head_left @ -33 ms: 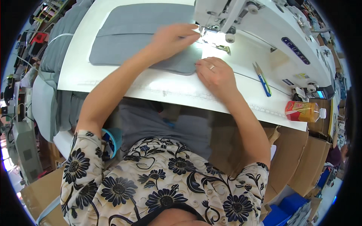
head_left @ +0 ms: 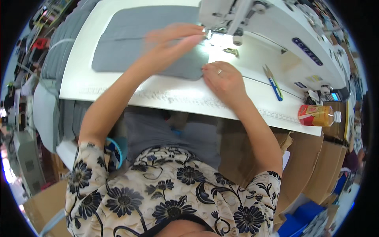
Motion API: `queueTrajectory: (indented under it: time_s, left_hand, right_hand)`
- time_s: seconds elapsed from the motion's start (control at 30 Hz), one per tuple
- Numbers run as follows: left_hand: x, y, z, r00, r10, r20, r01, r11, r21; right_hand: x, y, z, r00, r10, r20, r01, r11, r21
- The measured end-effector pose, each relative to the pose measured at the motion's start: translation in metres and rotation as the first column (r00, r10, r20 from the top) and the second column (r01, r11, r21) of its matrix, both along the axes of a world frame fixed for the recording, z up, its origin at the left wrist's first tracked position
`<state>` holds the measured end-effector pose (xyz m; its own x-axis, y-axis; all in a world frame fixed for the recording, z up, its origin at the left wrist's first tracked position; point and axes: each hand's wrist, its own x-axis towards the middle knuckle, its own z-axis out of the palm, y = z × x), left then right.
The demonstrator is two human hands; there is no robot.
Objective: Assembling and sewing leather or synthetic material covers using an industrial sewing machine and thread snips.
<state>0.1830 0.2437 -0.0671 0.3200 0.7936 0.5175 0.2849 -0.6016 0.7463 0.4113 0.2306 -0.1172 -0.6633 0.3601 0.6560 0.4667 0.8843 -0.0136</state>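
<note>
A flat grey fabric panel [head_left: 124, 55] with rounded corners and a seam line across it lies on the white sewing table. Its right edge reaches the lit needle area of the white sewing machine [head_left: 268, 23]. My left hand [head_left: 169, 45] is over the panel, partly blurred, its fingers stretched toward the presser foot [head_left: 217, 33] with a gap between thumb and forefinger. Any thread there is too small to make out. At the panel's near right corner, my right hand [head_left: 225, 81], wearing a ring, has its fingers pressed together on the fabric edge.
Thread snips [head_left: 273, 83] with blue and green handles lie right of my right hand. A bottle of amber drink [head_left: 318, 115] rests on its side at the table's right end. Grey fabric pieces [head_left: 61, 51] are stacked left. Below are a blue bin [head_left: 122, 148] and cardboard boxes [head_left: 308, 162].
My left hand's fingers have spread and shifted slightly left, blurring with motion. My right hand keeps its place at the panel's corner. The whole view has shifted slightly.
</note>
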Motion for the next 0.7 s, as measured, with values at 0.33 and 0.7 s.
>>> queueTrajectory:
  time_s: [0.33,0.7]
  left_hand:
    - [-0.061,-0.071,0.072,0.978,-0.184,0.095,0.140,0.925,0.354]
    - [-0.113,0.036,0.300,0.987,-0.144,-0.067,0.141,0.603,0.785]
  right_hand:
    - [-0.006,0.005,0.010,0.998,0.005,-0.070,-0.007,0.999,-0.032]
    - [-0.030,0.032,0.108,0.990,-0.143,0.003,0.142,0.988,0.054]
